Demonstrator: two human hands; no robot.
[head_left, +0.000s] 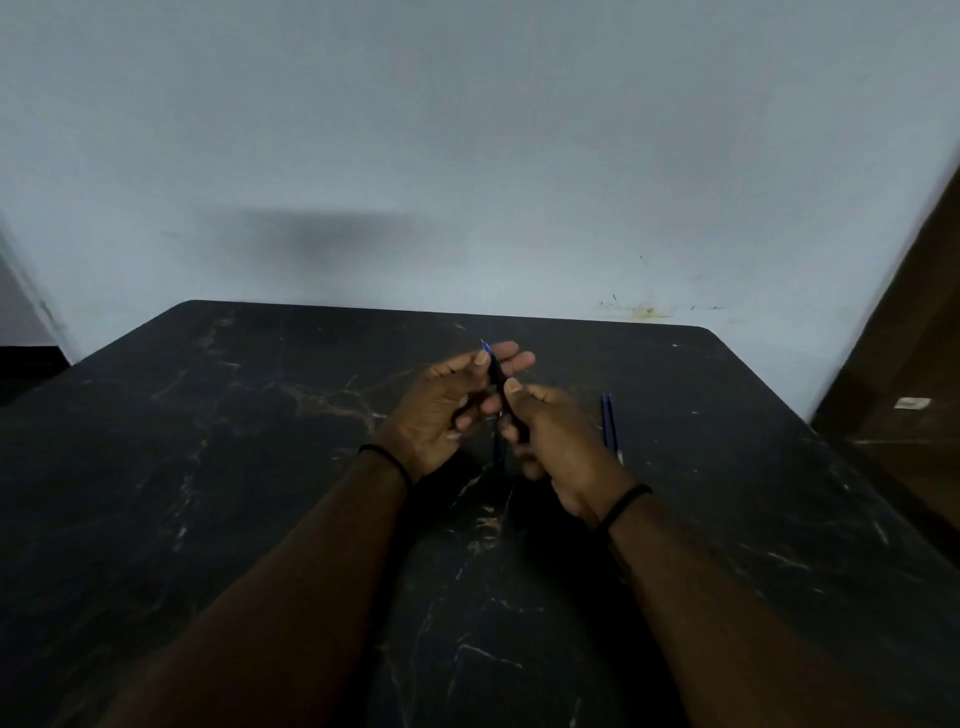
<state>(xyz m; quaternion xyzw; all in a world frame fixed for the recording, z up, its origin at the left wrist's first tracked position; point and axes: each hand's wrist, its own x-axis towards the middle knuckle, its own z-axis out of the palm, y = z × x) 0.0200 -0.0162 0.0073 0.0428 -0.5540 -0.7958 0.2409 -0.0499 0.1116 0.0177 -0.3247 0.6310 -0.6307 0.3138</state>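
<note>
- Thumb and fingers of the left hand (441, 410) pinch the tip end of the blue pen (497, 381)
- Right hand (553, 441), just beside it, curls round the pen's lower end, which is held above the table (208, 467)
- Two spare pens (610, 428) lie right of that hand, seemingly touching each other

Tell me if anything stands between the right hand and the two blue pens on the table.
Nothing visible does. The right hand and left hand both grip a pen above the table. The blue pens lie just to the right of the right hand, with only bare tabletop between.
</note>
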